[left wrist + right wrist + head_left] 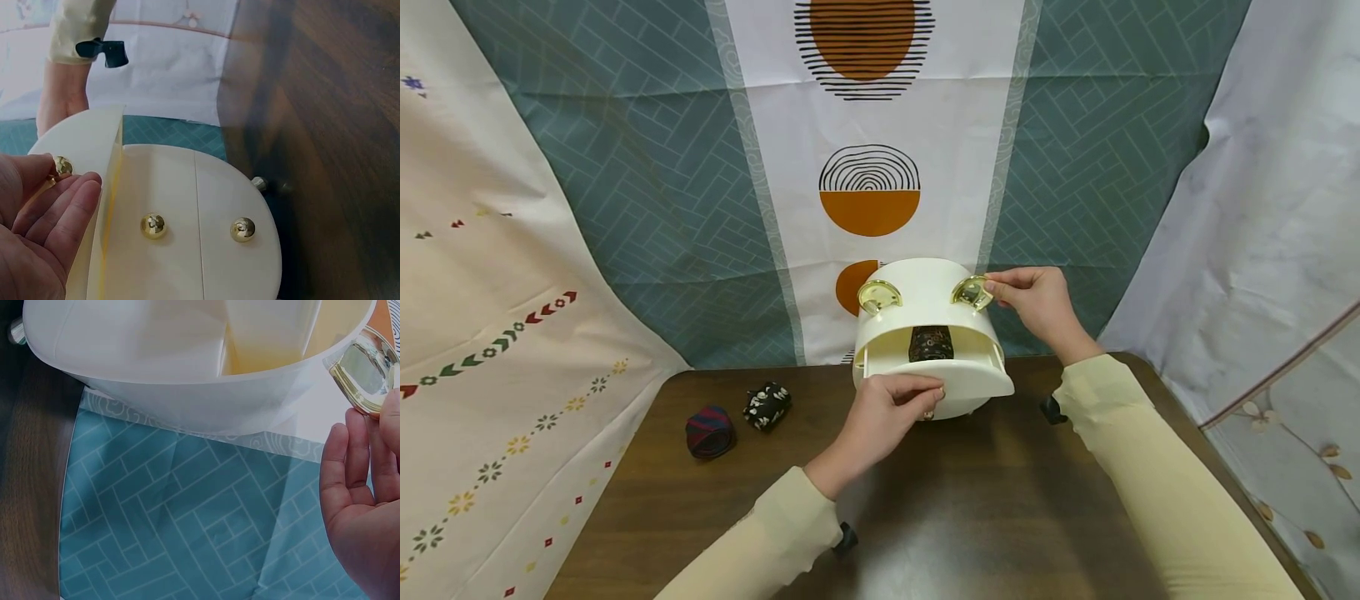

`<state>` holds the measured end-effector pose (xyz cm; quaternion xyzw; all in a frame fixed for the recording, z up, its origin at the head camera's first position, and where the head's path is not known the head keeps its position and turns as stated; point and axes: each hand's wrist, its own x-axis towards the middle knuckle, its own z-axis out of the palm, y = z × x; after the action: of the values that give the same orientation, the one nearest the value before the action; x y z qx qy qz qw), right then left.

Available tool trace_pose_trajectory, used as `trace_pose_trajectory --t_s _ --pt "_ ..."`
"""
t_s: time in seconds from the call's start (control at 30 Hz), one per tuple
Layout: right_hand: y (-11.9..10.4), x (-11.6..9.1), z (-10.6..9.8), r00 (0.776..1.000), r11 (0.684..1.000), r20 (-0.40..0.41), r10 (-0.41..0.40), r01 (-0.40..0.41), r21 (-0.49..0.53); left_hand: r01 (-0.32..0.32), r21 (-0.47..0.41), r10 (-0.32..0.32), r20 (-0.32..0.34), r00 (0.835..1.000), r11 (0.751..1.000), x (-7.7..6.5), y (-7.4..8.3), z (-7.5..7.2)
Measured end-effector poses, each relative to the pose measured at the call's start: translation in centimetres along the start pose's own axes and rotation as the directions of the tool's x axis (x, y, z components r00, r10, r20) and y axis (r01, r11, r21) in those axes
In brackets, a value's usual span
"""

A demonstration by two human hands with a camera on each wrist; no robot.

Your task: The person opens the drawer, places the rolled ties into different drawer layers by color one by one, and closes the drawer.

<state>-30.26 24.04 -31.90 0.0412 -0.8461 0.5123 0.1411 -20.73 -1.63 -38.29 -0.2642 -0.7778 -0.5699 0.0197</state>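
Note:
A cream-white drawer cabinet [925, 279] with a rounded outline stands at the back of the table. Its top drawer [977, 382] is pulled out, and a dark patterned fabric roll [931, 343] lies in it. My left hand [880, 421] is at the drawer front, thumb and fingers pinching a round gold knob [62, 165]. With its fingertips, my right hand [1037, 304] grips the gold ear-shaped piece [972, 292] on the cabinet's top right. A matching gold ear [878, 296] stands on the left. Two lower drawer fronts, each with a gold knob [153, 225], are closed.
Left of the cabinet, a red-and-blue striped fabric roll [710, 432] and a black-and-white patterned roll [767, 406] lie on the brown wooden table [985, 508]. A patterned cloth [880, 117] hangs directly behind the cabinet; pale curtains [1262, 208] flank both sides.

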Motion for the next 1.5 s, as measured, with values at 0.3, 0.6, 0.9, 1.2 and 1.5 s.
trace_pose_trajectory --t_s 0.3,0.6,0.9,1.2,1.5 --pt "-0.1 0.1 -0.1 1.0 1.0 0.007 0.006 -0.006 -0.012 0.033 -0.08 -0.032 0.017 0.999 0.996 0.7 -0.4 -0.3" --pt "-0.1 0.0 -0.4 0.999 1.0 0.036 0.017 -0.016 -0.017 0.033 -0.075 -0.032 0.015 0.999 0.997 1.3 -0.7 -0.5" --pt "-0.2 -0.1 -1.0 0.997 0.999 0.075 -0.014 0.018 -0.05 0.051 -0.102 -0.051 0.002 0.999 0.993 2.1 -1.2 -0.9" --pt "-0.4 -0.2 -1.0 0.997 0.999 0.067 -0.024 0.026 -0.035 0.047 -0.068 -0.048 -0.012 0.999 0.997 2.9 -1.6 -1.2" --pt "-0.2 -0.1 -0.8 0.998 0.999 0.054 -0.017 0.019 -0.026 0.038 -0.079 -0.04 -0.03 0.999 0.996 3.7 -1.7 -1.3"
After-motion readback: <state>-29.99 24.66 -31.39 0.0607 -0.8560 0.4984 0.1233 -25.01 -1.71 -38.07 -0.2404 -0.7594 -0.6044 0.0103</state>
